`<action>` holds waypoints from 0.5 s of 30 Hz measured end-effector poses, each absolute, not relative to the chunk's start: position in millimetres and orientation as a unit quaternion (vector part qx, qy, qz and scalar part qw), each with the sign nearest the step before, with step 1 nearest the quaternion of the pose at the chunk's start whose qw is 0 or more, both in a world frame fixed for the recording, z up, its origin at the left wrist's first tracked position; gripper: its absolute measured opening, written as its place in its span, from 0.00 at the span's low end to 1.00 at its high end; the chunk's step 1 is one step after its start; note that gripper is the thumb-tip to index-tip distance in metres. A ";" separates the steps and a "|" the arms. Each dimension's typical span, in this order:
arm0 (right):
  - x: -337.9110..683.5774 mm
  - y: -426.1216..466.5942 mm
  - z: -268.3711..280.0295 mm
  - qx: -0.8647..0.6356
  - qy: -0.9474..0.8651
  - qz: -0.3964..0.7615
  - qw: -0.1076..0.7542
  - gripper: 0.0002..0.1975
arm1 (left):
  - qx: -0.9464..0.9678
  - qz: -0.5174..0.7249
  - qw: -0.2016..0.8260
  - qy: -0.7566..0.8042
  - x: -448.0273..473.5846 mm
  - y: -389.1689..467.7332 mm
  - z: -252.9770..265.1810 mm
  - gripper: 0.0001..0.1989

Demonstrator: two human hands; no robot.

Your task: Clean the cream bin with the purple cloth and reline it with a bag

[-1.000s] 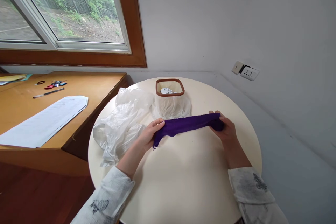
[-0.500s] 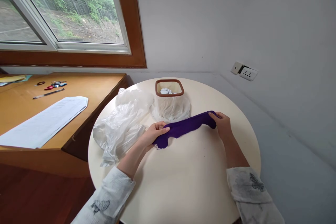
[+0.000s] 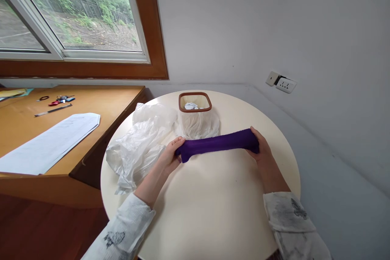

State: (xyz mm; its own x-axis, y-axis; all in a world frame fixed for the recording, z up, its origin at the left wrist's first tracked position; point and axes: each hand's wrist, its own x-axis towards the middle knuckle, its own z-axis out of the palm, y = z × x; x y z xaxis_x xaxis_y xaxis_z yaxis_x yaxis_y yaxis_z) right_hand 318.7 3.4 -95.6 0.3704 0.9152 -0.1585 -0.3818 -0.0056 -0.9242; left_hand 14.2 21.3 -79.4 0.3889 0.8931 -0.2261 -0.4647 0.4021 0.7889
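A strip of purple cloth [image 3: 217, 142] is stretched between my two hands over the round cream table [image 3: 213, 211]. My left hand [image 3: 172, 155] pinches its left end, where a short flap hangs down. At the other end my right hand [image 3: 259, 145] grips the cloth, with part of the fingers hidden behind it. Just beyond the cloth stands a small bin [image 3: 195, 110] with a brown rim, wrapped in a thin whitish plastic bag [image 3: 199, 125]. Crumpled white paper [image 3: 191, 106] lies inside it.
A crumpled white plastic bag [image 3: 137, 142] spreads over the table's left side. On the wooden desk [image 3: 100, 97] at left lie white paper sheets [image 3: 57, 142], a dark slim tool [image 3: 53, 110] and keys [image 3: 63, 99]. A wall with a socket [image 3: 285, 85] borders the right.
The purple cloth is now pulled straighter and more level, its lower edge less ragged. My hands have moved slightly apart, and my right hand's grip has shifted to the cloth's end.
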 end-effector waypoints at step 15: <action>320.7 11.1 -105.6 -0.423 -0.166 0.559 0.694 0.11 | 0.251 0.449 0.775 0.368 16.1 26.1 -86.5 0.07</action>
